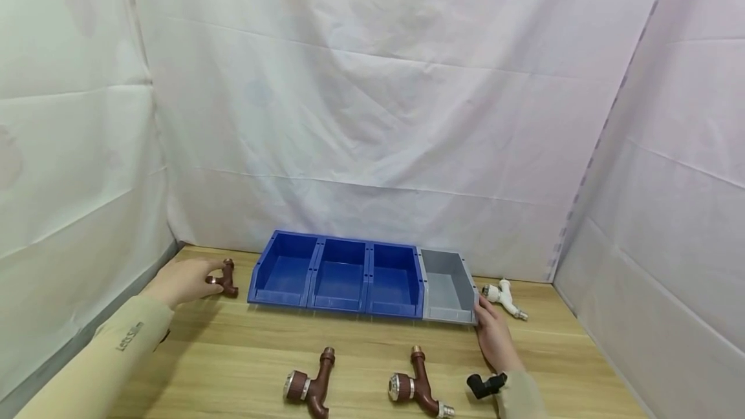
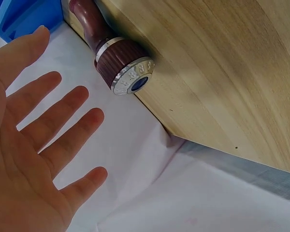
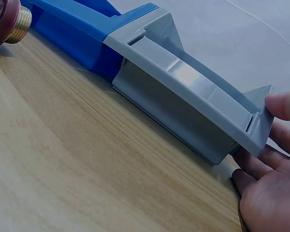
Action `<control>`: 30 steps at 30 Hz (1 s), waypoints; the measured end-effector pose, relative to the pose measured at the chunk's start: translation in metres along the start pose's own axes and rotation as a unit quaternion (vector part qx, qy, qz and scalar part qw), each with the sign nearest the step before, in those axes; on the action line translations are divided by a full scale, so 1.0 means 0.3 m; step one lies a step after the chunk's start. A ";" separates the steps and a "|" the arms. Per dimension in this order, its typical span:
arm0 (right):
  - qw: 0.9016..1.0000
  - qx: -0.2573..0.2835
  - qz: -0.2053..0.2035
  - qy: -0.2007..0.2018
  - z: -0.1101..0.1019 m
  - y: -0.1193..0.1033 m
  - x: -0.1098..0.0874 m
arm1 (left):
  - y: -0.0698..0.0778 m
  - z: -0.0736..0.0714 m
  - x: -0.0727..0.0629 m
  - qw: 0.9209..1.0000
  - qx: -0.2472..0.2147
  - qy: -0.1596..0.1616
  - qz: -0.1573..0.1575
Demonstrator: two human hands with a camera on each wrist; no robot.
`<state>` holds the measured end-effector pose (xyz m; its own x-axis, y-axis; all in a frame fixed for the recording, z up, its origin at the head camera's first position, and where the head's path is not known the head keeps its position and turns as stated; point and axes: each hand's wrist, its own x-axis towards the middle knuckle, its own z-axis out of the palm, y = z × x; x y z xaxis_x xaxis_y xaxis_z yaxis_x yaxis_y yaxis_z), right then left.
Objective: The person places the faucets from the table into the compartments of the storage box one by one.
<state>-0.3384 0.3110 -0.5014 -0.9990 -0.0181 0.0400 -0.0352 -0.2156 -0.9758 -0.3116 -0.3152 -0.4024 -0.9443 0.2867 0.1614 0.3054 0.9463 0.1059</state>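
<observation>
At the far left of the table my left hand is beside a dark brown faucet. In the left wrist view, its fingers are spread and apart from the faucet's ribbed knob. My right hand touches the outer front corner of a grey plastic bin. The right wrist view has its thumb and fingers against the bin's outer side, with the fingers low under the rim. Three blue bins stand in a row to the left of the grey one.
Two more brown faucets lie on the wooden table near its front. To the right of the grey bin is a white faucet. White cloth walls enclose the back and both sides.
</observation>
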 end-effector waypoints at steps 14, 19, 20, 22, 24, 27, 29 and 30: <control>1.000 0.000 0.008 -0.017 0.002 -0.006 0.001 | 0.012 -0.005 0.000 1.000 -0.009 0.013 0.011; 1.000 0.006 0.014 -0.013 -0.012 -0.001 -0.013 | 0.018 -0.001 0.020 1.000 0.003 -0.001 -0.003; 1.000 0.010 0.017 -0.011 -0.011 0.000 -0.013 | 0.016 0.000 0.021 1.000 0.004 -0.007 -0.005; 1.000 0.014 0.017 -0.009 -0.008 0.001 -0.013 | 0.013 0.004 0.023 1.000 0.004 -0.018 -0.007; 1.000 0.014 0.018 -0.009 -0.005 0.001 -0.013 | 0.010 0.009 0.023 1.000 0.004 -0.025 -0.008; 1.000 0.010 0.014 -0.012 -0.006 0.000 -0.011 | 0.010 0.017 0.022 1.000 0.001 -0.028 -0.011; 1.000 0.005 0.010 -0.012 -0.008 -0.001 -0.009 | 0.011 0.019 0.021 0.999 -0.004 -0.029 -0.013; 1.000 0.003 0.009 -0.012 -0.007 -0.002 -0.008 | 0.011 0.020 0.020 0.999 -0.005 -0.030 -0.014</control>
<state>-0.3361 0.3134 -0.5014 -0.9985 -0.0463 0.0274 -0.0166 -0.2207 -0.9752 -0.3170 -0.3093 -0.4069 -0.9578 0.2699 0.0986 0.2806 0.9525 0.1187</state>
